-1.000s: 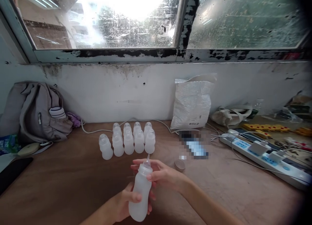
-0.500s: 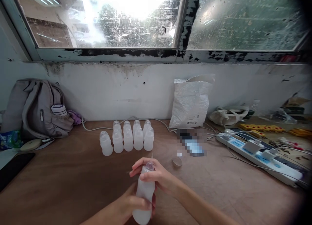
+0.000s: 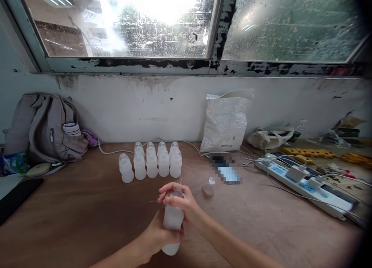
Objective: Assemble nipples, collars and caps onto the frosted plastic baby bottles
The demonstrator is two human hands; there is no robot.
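A frosted white baby bottle (image 3: pixel 173 217) with a clear top stands nearly upright over the table, close in front of me. My left hand (image 3: pixel 162 231) is wrapped round its lower body, the thumb across the front. My right hand (image 3: pixel 181 200) grips the bottle's clear top from the right, fingers curled over it and partly hiding it. Something thin and clear sticks up just above the right fingers, too small to name. Beyond my hands, several similar bottles (image 3: pixel 151 161) stand in two rows, with a single bottle (image 3: pixel 126 169) at their left end.
A round disc (image 3: pixel 208 190) and a blurred-out phone (image 3: pixel 228 173) lie to the right. Behind them a white padded bag (image 3: pixel 225 122) leans on the wall. A power strip (image 3: pixel 305 184) with cables runs along the right. A backpack (image 3: pixel 43 130) and black mat (image 3: pixel 20 200) are left.
The held bottle has become more upright and shifted slightly away from me, with both hands. My right fingers have closed further over its top. The standing bottles keep their places.
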